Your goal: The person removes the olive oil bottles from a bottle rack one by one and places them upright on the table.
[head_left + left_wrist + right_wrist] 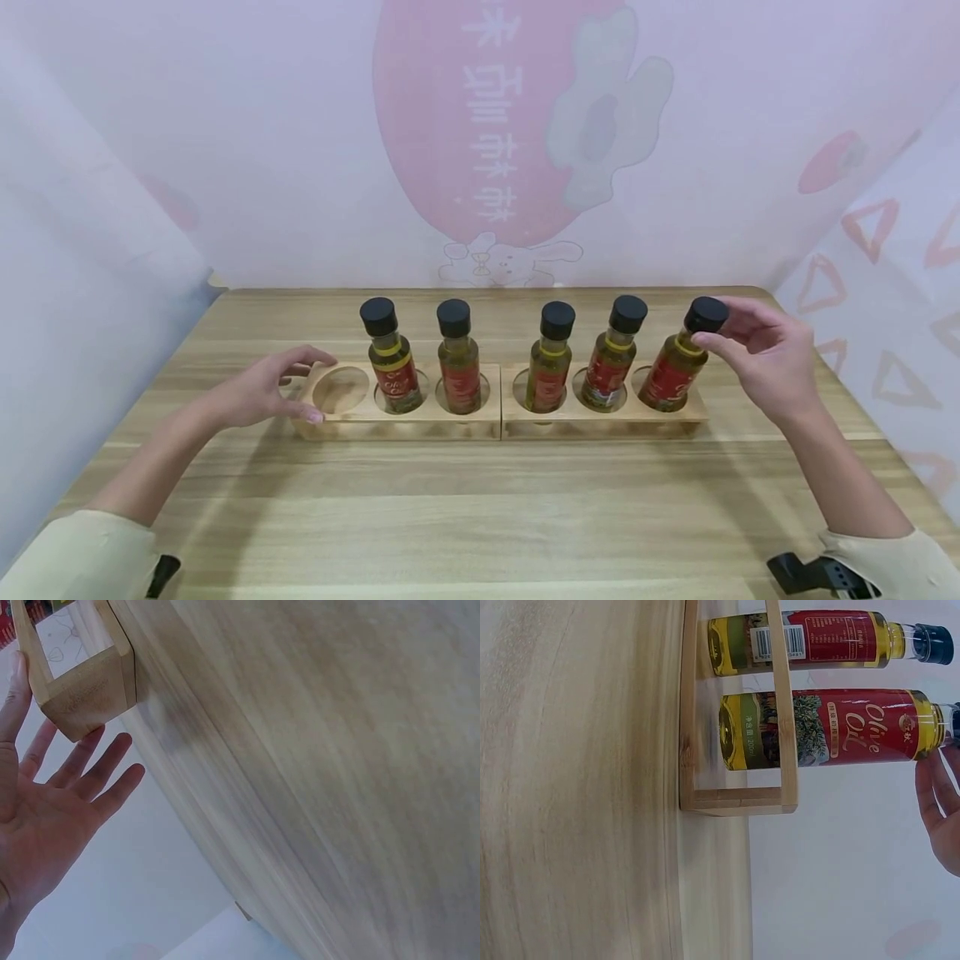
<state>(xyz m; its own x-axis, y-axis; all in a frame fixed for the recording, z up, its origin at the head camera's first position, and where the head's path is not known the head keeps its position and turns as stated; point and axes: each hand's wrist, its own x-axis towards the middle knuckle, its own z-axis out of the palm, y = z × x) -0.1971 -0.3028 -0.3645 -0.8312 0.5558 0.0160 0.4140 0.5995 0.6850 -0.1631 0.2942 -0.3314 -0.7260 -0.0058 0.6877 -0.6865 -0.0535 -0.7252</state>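
Carefully, the person's right hand [776, 358] grasps the neck of the rightmost olive oil bottle [670, 379] between thumb and fingers; this bottle stands in the outer hole of the right wooden rack [562, 421]. The left hand [262, 390] holds the left wooden rack [405, 422] at its outer end, thumb on the front edge, fingers toward the back, though how firmly they press is hard to tell. Both racks meet end to end, parallel to the table's [480, 517] far edge, with four other bottles [551, 379] in them.
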